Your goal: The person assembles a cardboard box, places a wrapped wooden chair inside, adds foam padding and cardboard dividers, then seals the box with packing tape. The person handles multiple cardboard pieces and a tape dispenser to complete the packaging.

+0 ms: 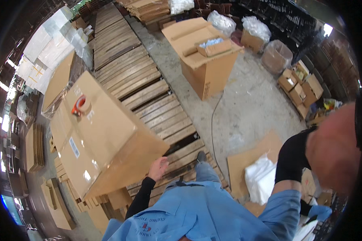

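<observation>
A large taped cardboard box [108, 124] stands tilted in view on the left, with a white label on its top. On that top lies a tape dispenser [78, 107] with red parts and a roll of tape. My left hand [158, 168] is beside the box's near right corner, fingers loosely bent and holding nothing I can see; whether it touches the cardboard I cannot tell. Raised close to the camera at the right, my right hand [336, 150] is large and blurred, its fingers not distinguishable. Both forearms wear black sleeves.
Wooden pallets [149, 92] run in a row under and beyond the box. Another tall carton [207, 68] with a small open box [214, 47] on it stands on the concrete. A dark cable [212, 124] crosses the floor. White sheeting [261, 178] lies on flat cardboard at right.
</observation>
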Tool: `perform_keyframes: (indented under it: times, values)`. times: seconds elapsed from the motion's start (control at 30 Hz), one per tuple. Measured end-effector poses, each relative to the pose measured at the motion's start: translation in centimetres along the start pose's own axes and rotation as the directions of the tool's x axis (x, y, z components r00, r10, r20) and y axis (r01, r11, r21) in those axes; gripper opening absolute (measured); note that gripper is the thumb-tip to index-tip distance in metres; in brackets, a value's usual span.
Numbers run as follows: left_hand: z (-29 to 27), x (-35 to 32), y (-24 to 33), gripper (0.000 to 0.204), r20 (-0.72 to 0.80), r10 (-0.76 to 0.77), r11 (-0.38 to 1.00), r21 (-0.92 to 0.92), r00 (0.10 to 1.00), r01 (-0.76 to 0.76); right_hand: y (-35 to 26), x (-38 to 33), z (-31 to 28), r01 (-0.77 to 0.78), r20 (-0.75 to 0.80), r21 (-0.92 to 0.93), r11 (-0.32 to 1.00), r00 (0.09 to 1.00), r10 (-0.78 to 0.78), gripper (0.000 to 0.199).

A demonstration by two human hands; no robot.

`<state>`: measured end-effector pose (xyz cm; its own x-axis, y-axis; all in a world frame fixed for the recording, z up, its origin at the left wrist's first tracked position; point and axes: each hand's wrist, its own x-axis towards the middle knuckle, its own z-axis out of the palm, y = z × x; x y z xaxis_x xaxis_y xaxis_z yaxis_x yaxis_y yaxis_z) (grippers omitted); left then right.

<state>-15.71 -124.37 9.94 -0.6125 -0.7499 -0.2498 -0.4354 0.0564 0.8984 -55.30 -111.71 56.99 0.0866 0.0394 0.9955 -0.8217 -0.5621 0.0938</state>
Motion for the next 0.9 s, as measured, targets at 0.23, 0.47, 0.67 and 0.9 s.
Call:
perform_keyframes:
  times: [0.23,0.47,0.67,0.9]
  values:
    - [-10.8,11.9,13.4,0.04,-0.313,0.172,0.982,0.134,0.934,-0.136,21.2,-15.5,16.2,-0.8,0.113,-0.018,0.599,0.594,0.797,0.04]
    - [-20.1,27.1,7.8,0.04,-0.311,0.03,0.972,0.232,0.95,0.045,31.5,-46.9,23.0,-0.798,0.458,-0.55,0.247,-0.041,0.888,0.04]
    - [-27.8,35.2,2.1,0.041,-0.288,-0.127,0.872,0.424,0.949,0.245,26.8,-62.6,18.0,-0.305,0.254,-0.95,0.071,-0.617,0.745,0.05]
    - [-33.9,40.4,-6.8,0.039,-0.316,-0.398,0.864,0.187,0.861,0.468,29.8,-63.5,30.6,-0.392,0.224,-0.904,-0.169,-0.773,0.594,0.046]
